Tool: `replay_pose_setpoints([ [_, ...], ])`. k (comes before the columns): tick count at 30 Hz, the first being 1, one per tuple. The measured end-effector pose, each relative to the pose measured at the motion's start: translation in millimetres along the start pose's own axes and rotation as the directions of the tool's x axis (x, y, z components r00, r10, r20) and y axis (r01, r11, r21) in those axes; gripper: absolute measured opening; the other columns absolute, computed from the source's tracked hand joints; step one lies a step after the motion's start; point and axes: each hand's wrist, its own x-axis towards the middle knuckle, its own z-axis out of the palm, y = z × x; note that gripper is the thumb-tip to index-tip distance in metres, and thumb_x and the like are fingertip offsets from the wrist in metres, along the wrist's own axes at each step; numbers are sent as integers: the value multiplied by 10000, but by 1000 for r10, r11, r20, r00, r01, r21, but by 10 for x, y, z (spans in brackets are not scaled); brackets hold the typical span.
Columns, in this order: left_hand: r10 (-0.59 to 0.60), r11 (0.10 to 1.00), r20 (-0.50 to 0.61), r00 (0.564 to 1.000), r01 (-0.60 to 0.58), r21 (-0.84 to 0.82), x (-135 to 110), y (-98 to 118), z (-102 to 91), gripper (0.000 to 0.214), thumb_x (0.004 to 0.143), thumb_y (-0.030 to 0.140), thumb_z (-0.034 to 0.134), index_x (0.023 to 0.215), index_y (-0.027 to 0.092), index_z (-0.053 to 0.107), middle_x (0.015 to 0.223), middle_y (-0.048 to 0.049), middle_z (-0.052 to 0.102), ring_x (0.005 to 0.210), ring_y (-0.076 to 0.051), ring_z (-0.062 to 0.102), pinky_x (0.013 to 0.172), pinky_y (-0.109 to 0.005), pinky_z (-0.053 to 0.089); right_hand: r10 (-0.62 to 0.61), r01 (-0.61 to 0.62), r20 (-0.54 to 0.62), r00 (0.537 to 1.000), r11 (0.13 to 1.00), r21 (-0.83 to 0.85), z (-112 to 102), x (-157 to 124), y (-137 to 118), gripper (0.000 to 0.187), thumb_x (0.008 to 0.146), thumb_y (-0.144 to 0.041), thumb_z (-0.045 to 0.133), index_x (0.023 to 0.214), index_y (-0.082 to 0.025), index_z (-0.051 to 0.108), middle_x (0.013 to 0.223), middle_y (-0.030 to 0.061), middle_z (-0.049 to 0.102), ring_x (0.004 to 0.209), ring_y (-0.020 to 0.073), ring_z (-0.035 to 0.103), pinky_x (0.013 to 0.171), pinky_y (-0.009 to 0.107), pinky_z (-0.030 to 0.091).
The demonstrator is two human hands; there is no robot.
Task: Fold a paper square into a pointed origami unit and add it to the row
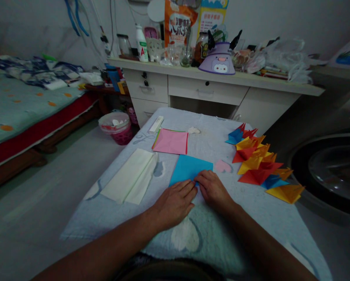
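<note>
A blue paper sheet [189, 167] lies in front of me on the cloth-covered table [221, 234]. My left hand [175, 203] lies flat with its fingers pressing the sheet's near edge. My right hand [212, 190] rests beside it, its fingers curled down onto the same near edge, fingertips almost meeting the left hand's. A pink sheet on a stack of coloured paper [171, 141] lies farther back. A row of folded red, orange, yellow and blue paper pieces [259, 164] runs along the right side.
A cream plastic sleeve [131, 176] lies at the left of the table, a white stick-shaped item [156, 124] at the far edge. Behind stands a cluttered white desk [210, 88], a pink bin [116, 127] on the floor, a bed [22, 113] at left, a washing machine [333, 171] at right.
</note>
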Motion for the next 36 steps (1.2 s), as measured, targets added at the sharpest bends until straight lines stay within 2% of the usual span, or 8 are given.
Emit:
replay_pose_setpoints([
  [7, 8, 1000, 24, 1000, -8, -8, -68, -44, -50, 429, 935, 330, 534, 1336, 182, 490, 1420, -109, 530, 1345, -237, 461, 1107, -399, 393, 13, -13, 2, 1000, 1000, -17, 2, 4, -9, 216, 924, -166, 483, 1050, -170, 659, 998, 85, 625, 916, 209, 507, 822, 338, 381],
  [12, -10, 1000, 26, 1000, 9, 10, -259, -66, -162, 421, 929, 330, 548, 1313, 162, 511, 1399, -130, 547, 1308, -252, 501, 1084, -410, 427, 26, -26, 10, 1000, 1000, -10, -6, 4, -5, 205, 920, -171, 494, 1058, -178, 646, 1022, 81, 622, 931, 210, 509, 836, 343, 380],
  [17, -74, 996, -9, 997, 74, 48, -442, -75, -238, 356, 946, 313, 511, 1272, 173, 535, 1349, -130, 586, 1271, -254, 534, 1053, -428, 455, 40, -40, 22, 999, 999, -2, -2, 11, 16, 201, 913, -172, 491, 1062, -192, 623, 1042, 78, 614, 940, 213, 507, 829, 345, 384],
  [22, -101, 990, -44, 994, 105, 96, -538, -86, -262, 337, 923, 281, 545, 1231, 147, 560, 1302, -151, 607, 1199, -274, 577, 1024, -436, 480, 103, -102, 60, 993, 995, -18, -56, 42, -24, 178, 897, -182, 517, 1049, -201, 609, 1053, 73, 602, 937, 212, 507, 824, 339, 386],
  [25, -114, 987, -39, 993, 117, 106, -548, -81, -281, 330, 897, 259, 584, 1203, 139, 573, 1274, -145, 621, 1178, -285, 581, 1002, -439, 493, 145, -140, 82, 986, 988, -69, -92, 97, -113, 155, 912, -278, 539, 1026, -198, 607, 1035, 80, 600, 913, 219, 514, 811, 346, 383],
  [31, -145, 984, -35, 989, 148, 103, -449, -57, -335, 251, 890, 259, 594, 1118, 154, 595, 1163, -119, 658, 1078, -279, 607, 919, -449, 516, 317, -304, 13, 948, 920, -246, -31, 239, -313, 383, 871, -572, 543, 920, -197, 604, 964, 118, 606, 867, 264, 531, 711, 365, 374],
  [33, -161, 983, -32, 986, 163, 90, -390, -40, -340, 210, 900, 248, 574, 1090, 162, 600, 1108, -106, 668, 1035, -272, 613, 888, -446, 519, 350, -337, 1, 937, 901, -274, -3, 266, -357, 445, 838, -625, 555, 927, -191, 603, 980, 135, 604, 887, 286, 538, 713, 380, 380],
  [36, -148, 987, -43, 988, 150, 63, -317, -11, -302, 264, 907, 206, 545, 1165, 154, 572, 1129, -102, 656, 1059, -261, 594, 903, -425, 505, 379, -367, -15, 925, 884, -289, 23, 274, -400, 504, 819, -664, 546, 954, -182, 604, 1005, 152, 601, 930, 320, 541, 731, 409, 391],
])
